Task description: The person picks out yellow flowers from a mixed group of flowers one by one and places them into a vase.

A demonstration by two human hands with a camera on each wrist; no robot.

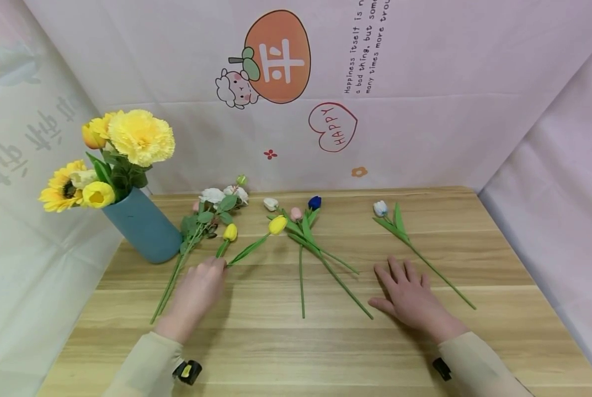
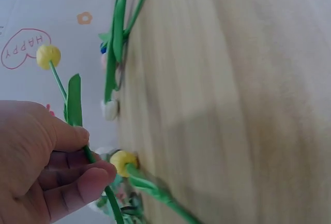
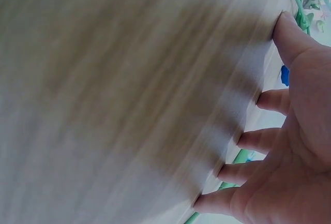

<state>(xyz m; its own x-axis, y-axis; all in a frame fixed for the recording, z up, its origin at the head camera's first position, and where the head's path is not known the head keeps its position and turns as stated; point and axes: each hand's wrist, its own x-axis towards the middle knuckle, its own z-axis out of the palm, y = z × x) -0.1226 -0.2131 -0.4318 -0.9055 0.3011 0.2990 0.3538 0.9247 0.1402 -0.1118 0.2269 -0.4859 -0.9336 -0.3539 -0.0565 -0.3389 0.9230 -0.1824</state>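
Between thumb and fingers, my left hand [image 1: 201, 289] pinches the green stem of a yellow tulip [image 1: 277, 225]. In the left wrist view that held tulip [image 2: 48, 56] tilts up off the table, its leaf above the thumb. A second yellow tulip [image 1: 230, 232] lies on the table just beyond the hand. Fingers spread, my right hand [image 1: 409, 298] rests its fingertips on the wood and holds nothing. Beside it, to the right, lies a white-and-blue tulip [image 1: 380, 208] with a long stem.
A blue vase [image 1: 144, 226] with yellow flowers [image 1: 142, 138] leans at the left. White roses [image 1: 212, 196] lie near its base. At the middle back, a white tulip [image 1: 271, 204], a pink tulip [image 1: 296, 214] and a dark blue tulip [image 1: 314, 203] lie with stems crossing. Behind hangs a printed cloth [image 1: 186, 66].
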